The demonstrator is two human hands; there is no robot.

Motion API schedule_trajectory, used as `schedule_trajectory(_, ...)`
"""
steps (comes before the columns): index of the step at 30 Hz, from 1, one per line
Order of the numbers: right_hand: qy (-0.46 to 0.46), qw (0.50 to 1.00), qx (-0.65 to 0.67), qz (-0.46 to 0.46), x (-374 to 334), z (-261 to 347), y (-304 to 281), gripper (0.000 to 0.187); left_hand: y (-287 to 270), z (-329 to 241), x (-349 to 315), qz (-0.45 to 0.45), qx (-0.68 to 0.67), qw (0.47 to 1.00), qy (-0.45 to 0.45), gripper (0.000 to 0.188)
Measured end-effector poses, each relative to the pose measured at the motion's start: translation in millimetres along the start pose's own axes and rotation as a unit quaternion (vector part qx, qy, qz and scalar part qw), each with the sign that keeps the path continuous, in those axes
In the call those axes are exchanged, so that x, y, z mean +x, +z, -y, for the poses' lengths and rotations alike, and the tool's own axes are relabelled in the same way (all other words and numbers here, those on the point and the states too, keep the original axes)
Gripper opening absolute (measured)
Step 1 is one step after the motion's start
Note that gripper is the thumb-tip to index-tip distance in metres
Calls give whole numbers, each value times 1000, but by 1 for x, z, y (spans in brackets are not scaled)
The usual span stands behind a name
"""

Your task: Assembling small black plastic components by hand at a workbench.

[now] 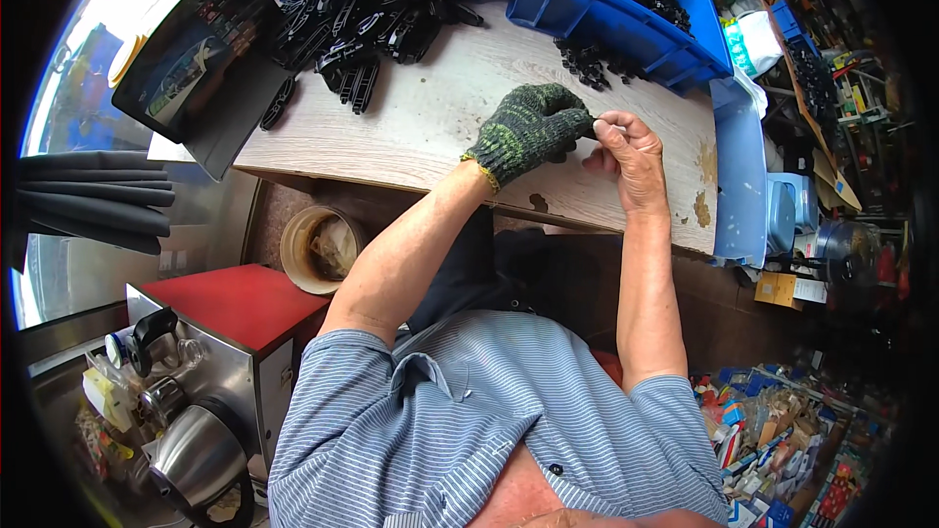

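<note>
My left hand (533, 129), in a dark green knitted glove with a yellow cuff edge, is closed above the front part of the table. Its curled fingers hide most of what they hold. My bare right hand (631, 149) is right beside it, thumb and forefinger pinched together at the glove's fingertips. A small dark piece (591, 127) shows between the two hands, too small to name. Beyond the hands lies a little heap of small black parts (592, 64). Larger long black plastic pieces (357, 24) are piled at the table's far left.
Two blue bins stand along the back; the right bin (626, 29) holds many small black parts. A dark screen (201, 54) leans at the left of the pale table (421, 132). Below are a bucket (318, 249), a red-topped cabinet (230, 303) and a steel kettle (201, 450).
</note>
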State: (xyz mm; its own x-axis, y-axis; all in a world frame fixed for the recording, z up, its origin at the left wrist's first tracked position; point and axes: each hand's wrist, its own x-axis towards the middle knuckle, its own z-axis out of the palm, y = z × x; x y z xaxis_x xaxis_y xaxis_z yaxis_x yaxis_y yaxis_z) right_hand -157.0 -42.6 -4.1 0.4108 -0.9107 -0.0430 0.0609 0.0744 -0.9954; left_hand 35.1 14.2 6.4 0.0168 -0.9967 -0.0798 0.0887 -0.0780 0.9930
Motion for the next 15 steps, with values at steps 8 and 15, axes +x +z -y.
schedule_trajectory(8, 7, 1000, -21, -13, 2, 7, 9, 27, -2, 3, -3, -19, -22, 999, 16, 31)
schedule_trajectory(15, 44, 996, -71, 23, 1, 14, 6, 39, -3, 1, -6, -15, -69, 997, 11, 25)
